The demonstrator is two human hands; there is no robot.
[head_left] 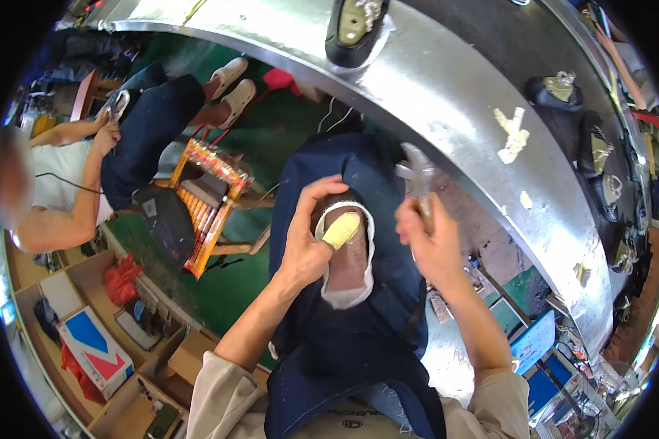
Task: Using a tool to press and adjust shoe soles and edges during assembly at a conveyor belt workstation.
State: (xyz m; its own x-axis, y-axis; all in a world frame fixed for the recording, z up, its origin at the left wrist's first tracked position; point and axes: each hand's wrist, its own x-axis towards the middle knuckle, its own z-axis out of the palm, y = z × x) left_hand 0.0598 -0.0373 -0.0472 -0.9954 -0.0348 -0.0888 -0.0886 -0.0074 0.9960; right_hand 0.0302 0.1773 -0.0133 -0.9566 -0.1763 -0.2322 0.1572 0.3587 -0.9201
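On my lap, over a dark blue apron [344, 351], lies an unfinished shoe [348, 274] with a brownish flat face turned up and a ragged white edge around it. My left hand [307, 245] is wrapped around its left side and far end. Yellow tape covers the thumb, which presses on the brownish face. To the right of the shoe, my right hand [432, 245] grips a hammer [417, 172] by its handle. The metal hammer head points away from me, apart from the shoe.
A curved metal bench [447, 80] sweeps across the far and right side, holding a dark shoe [355, 33]. More shoes [556, 91] stand on a dark surface beyond. At left, a co-worker [66, 175] sits near a wooden stool [205, 205]. Compartmented wooden trays [124, 329] fill the lower left.
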